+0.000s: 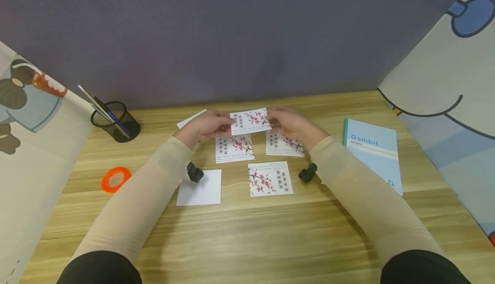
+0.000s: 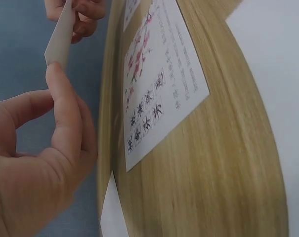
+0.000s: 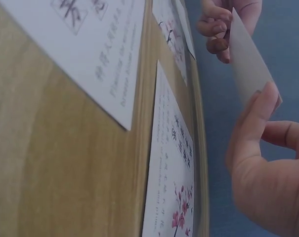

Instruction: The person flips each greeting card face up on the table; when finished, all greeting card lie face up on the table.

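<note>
A white card (image 1: 251,121) printed with pink blossom branches and dark characters is held up over the back of the table. My left hand (image 1: 209,126) pinches its left edge between thumb and fingers. At the opposite edge, my right hand (image 1: 291,124) pinches it the same way. From the wrist views the raised card (image 3: 250,69) shows its plain back, tilted. Below it lie two matching cards, one on the left (image 1: 234,148) and one on the right (image 1: 285,145). Nearer me is another printed card (image 1: 270,179), turned upside down.
A blank white card (image 1: 203,189) lies front left, and another white card (image 1: 191,118) is partly behind the left hand. Orange tape (image 1: 115,179) and a black mesh pen holder (image 1: 125,127) are at left. A blue Gambit notebook (image 1: 373,151) lies at right. A grey wall borders the back.
</note>
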`<state>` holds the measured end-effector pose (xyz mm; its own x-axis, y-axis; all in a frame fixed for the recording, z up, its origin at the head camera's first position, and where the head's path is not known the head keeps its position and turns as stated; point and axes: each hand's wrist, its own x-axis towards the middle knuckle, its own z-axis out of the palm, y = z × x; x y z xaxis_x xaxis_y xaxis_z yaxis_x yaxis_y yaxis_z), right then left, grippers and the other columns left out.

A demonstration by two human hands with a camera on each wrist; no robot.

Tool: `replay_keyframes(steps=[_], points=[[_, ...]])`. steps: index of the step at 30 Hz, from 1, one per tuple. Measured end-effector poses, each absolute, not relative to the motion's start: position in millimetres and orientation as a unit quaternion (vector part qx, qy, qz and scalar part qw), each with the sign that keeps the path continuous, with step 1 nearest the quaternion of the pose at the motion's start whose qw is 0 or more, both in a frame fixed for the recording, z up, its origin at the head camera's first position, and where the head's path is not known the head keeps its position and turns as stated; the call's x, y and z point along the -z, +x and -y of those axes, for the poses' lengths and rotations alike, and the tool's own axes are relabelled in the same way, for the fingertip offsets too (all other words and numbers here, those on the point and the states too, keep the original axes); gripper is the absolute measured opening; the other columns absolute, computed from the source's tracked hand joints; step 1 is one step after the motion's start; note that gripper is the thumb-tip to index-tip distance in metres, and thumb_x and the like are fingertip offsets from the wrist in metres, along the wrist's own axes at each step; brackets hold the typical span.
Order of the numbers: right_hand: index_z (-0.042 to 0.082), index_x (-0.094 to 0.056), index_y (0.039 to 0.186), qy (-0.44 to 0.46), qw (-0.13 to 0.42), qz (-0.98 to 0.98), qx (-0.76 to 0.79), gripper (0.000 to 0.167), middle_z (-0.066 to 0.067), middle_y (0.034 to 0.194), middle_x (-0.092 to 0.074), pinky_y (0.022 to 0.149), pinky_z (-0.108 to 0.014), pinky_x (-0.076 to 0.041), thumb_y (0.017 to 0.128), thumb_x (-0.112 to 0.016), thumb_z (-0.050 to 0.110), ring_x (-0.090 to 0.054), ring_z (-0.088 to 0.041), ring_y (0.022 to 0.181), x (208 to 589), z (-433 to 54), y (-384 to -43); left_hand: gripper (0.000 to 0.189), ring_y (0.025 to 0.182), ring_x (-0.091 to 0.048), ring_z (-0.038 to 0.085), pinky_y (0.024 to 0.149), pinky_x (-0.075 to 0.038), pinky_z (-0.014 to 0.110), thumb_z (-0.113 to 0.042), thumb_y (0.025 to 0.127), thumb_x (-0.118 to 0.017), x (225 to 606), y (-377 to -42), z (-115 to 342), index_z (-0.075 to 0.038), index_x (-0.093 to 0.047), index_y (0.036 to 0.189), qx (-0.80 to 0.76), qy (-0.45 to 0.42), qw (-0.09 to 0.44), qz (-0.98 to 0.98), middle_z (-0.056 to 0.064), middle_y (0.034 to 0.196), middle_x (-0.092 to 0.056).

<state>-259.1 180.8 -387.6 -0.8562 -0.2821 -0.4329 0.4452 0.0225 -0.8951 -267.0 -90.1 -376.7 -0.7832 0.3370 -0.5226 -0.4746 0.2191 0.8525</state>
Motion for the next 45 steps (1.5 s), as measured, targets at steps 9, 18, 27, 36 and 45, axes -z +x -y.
replay_keyframes(steps=[9, 18, 27, 36, 45], points=[[0.001, -0.04, 0.158, 0.062, 0.245, -0.694, 0.674, 0.053, -0.008, 0.12, -0.052, 0.082, -0.027, -0.064, 0.108, -0.056, 0.007, -0.056, -0.016, 0.094, 387.7, -176.3, -266.2, 0.057, 0.087, -0.064, 0.01, 0.079, -0.063, 0.018, -0.014, 0.11, -0.058, 377.7, -267.7, 89.2, -0.004, -0.036, 0.161, -0.628, -0.056, 0.3, -0.716, 0.006, 0.116, -0.058], [-0.002, -0.046, 0.149, 0.063, 0.224, -0.717, 0.657, 0.044, -0.01, 0.119, -0.054, 0.086, -0.031, -0.066, 0.107, -0.057, 0.008, -0.059, -0.02, 0.095, 391.7, -174.0, -279.3, 0.058, 0.103, -0.061, 0.013, 0.103, -0.061, 0.027, -0.021, 0.113, -0.053, 375.8, -267.2, 86.3, -0.006, -0.034, 0.166, -0.624, -0.039, 0.269, -0.732, 0.009, 0.14, -0.054], [-0.002, -0.043, 0.149, 0.051, 0.202, -0.763, 0.612, 0.05, -0.016, 0.129, -0.052, 0.093, -0.037, -0.066, 0.106, -0.063, 0.011, -0.056, -0.025, 0.099, 398.0, -173.2, -285.7, 0.062, 0.14, -0.054, 0.031, 0.124, -0.048, 0.038, -0.02, 0.112, -0.052, 380.1, -273.0, 80.3, -0.001, -0.029, 0.167, -0.633, -0.028, 0.27, -0.725, 0.017, 0.169, -0.038], [-0.003, -0.043, 0.147, 0.051, 0.176, -0.821, 0.54, 0.05, -0.017, 0.13, -0.055, 0.08, -0.031, -0.067, 0.104, -0.065, 0.011, -0.059, -0.023, 0.09, 398.8, -170.1, -290.1, 0.071, 0.156, -0.044, 0.034, 0.13, -0.04, 0.04, -0.027, 0.113, -0.052, 380.2, -271.9, 79.6, -0.003, -0.018, 0.17, -0.62, 0.0, 0.274, -0.735, 0.017, 0.176, -0.029], [-0.005, -0.044, 0.146, 0.056, 0.169, -0.833, 0.524, 0.048, -0.015, 0.123, -0.052, 0.075, -0.028, -0.066, 0.104, -0.063, 0.009, -0.058, -0.02, 0.083, 401.4, -169.8, -293.4, 0.07, 0.156, -0.044, 0.037, 0.13, -0.04, 0.044, -0.028, 0.113, -0.052, 381.4, -270.1, 81.8, -0.005, -0.019, 0.17, -0.614, 0.014, 0.258, -0.745, 0.019, 0.173, -0.035]])
